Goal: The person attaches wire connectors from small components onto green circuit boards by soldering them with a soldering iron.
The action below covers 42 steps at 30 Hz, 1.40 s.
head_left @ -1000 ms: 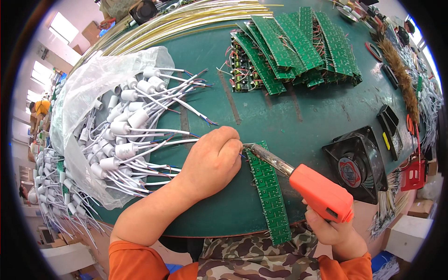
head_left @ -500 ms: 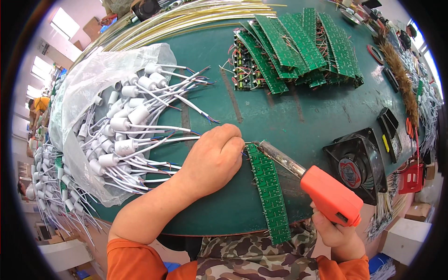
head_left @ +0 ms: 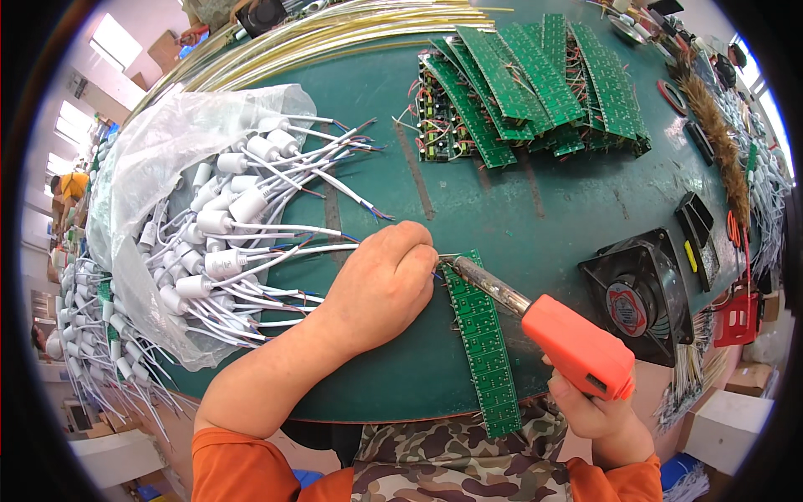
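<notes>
A scuffed, dark green tabletop [head_left: 485, 219] spreads across the middle of the view. Bright windows [head_left: 116, 43] line the pale wall [head_left: 157, 23] at left, and pinkish floor [head_left: 655, 391] shows beyond the tabletop's lower right edge.

Bare green tabletop [head_left: 552, 222] lies between the stacked circuit boards [head_left: 523, 92] and the soldering gun [head_left: 581, 347]; passable from beyond the left hand [head_left: 383, 284] across to the black fan [head_left: 631, 308]. Left side obstructed: bagged white fittings [head_left: 249, 203], their cables [head_left: 293, 229] fanning toward that hand. Gun slants over the single board [head_left: 485, 351], barring the near right (gap to the fan looks tight).
</notes>
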Each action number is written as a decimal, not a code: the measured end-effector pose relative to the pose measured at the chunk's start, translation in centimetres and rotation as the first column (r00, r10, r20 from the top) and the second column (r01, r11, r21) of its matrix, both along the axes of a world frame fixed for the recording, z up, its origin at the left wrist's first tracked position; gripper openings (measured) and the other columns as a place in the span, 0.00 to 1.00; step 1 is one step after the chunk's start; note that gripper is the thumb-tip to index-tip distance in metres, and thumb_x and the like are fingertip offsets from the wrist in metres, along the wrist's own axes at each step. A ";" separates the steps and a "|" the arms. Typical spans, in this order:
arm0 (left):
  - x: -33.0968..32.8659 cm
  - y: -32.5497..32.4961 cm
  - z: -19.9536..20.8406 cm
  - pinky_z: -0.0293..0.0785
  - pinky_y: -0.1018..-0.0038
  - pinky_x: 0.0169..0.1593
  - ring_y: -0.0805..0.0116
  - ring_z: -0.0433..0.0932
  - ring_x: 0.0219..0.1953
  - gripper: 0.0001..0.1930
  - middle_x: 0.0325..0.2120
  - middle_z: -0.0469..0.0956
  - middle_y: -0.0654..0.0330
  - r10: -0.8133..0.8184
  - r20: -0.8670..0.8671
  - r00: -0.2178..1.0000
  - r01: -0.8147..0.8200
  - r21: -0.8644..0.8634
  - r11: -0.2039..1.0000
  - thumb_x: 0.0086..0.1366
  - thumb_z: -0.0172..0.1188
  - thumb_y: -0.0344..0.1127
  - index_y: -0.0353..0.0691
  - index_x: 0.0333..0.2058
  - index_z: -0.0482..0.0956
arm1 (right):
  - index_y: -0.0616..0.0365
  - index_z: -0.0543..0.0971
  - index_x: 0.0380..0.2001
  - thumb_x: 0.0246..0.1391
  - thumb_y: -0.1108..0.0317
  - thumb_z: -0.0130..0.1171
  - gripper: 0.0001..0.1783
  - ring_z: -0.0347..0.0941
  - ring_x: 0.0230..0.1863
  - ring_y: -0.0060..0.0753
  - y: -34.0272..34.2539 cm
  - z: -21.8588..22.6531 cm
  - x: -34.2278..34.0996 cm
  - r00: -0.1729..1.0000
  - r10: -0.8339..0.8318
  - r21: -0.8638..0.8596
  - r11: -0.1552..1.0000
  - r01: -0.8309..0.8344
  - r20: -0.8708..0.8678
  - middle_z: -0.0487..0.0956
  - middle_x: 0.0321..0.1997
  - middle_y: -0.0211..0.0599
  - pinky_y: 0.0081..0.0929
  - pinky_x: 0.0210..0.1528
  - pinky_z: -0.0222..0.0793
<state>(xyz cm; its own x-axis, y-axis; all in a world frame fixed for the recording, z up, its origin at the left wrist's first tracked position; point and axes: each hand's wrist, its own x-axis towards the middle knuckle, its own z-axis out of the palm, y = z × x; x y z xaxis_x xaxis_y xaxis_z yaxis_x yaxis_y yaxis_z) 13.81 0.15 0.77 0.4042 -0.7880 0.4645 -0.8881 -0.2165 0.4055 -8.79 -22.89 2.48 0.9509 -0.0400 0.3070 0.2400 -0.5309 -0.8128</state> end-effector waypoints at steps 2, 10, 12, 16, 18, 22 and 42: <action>0.0 0.1 -0.1 0.76 0.60 0.42 0.49 0.77 0.38 0.12 0.38 0.75 0.51 0.001 0.004 1.000 -0.001 0.008 1.000 0.50 0.63 0.20 0.35 0.34 0.73 | 0.76 0.73 0.57 0.53 0.71 0.70 0.31 0.84 0.44 0.43 0.1 0.5 0.1 1.000 -0.003 -0.008 1.000 0.003 -0.016 0.83 0.49 0.51 0.34 0.48 0.79; 0.0 0.0 0.1 0.77 0.61 0.42 0.49 0.77 0.38 0.12 0.38 0.75 0.50 0.000 0.003 1.000 0.000 0.009 1.000 0.51 0.63 0.20 0.35 0.34 0.73 | 0.69 0.77 0.54 0.51 0.69 0.71 0.28 0.84 0.44 0.46 0.1 -0.1 -2.1 0.991 -0.092 -0.017 0.996 0.091 -0.094 0.82 0.50 0.49 0.36 0.47 0.79; 0.0 0.0 0.1 0.77 0.61 0.42 0.49 0.77 0.38 0.12 0.38 0.75 0.50 -0.001 0.000 1.000 0.001 0.010 1.000 0.51 0.63 0.20 0.35 0.34 0.73 | 0.65 0.79 0.52 0.50 0.67 0.72 0.26 0.83 0.46 0.47 0.1 0.0 -2.5 0.975 -0.159 0.038 0.985 0.167 -0.154 0.82 0.51 0.48 0.37 0.48 0.79; 0.1 0.0 -0.1 0.77 0.61 0.42 0.49 0.77 0.38 0.11 0.38 0.75 0.50 0.004 0.004 1.000 -0.004 -0.011 1.000 0.51 0.63 0.20 0.35 0.34 0.74 | 0.64 0.80 0.50 0.49 0.67 0.72 0.25 0.83 0.47 0.48 0.1 0.0 -2.4 0.983 -0.159 -0.029 0.987 0.157 -0.097 0.82 0.52 0.48 0.37 0.49 0.79; 0.0 0.0 0.0 0.77 0.61 0.42 0.49 0.77 0.38 0.11 0.38 0.75 0.50 0.006 0.001 1.000 -0.006 -0.012 1.000 0.51 0.63 0.20 0.35 0.34 0.74 | 0.63 0.81 0.50 0.49 0.67 0.72 0.24 0.82 0.48 0.48 0.2 0.1 -2.5 0.974 -0.181 -0.007 0.983 0.182 -0.136 0.82 0.52 0.49 0.38 0.49 0.79; -0.1 0.0 0.0 0.77 0.61 0.42 0.49 0.77 0.38 0.11 0.38 0.75 0.50 0.006 0.001 1.000 -0.006 -0.001 1.000 0.51 0.63 0.20 0.35 0.34 0.74 | 0.63 0.81 0.50 0.49 0.67 0.72 0.24 0.82 0.48 0.48 0.2 0.2 -2.8 0.973 -0.174 0.002 0.984 0.176 -0.149 0.82 0.52 0.49 0.38 0.49 0.79; 0.1 0.6 0.6 0.78 0.66 0.41 0.53 0.79 0.39 0.12 0.44 0.76 0.50 -0.060 -0.027 0.998 0.060 0.010 0.998 0.56 0.67 0.21 0.36 0.37 0.75 | 0.68 0.78 0.53 0.50 0.68 0.72 0.28 0.83 0.45 0.47 -0.6 0.3 -2.3 0.997 -0.080 -0.098 0.992 0.079 -0.008 0.81 0.53 0.51 0.37 0.47 0.79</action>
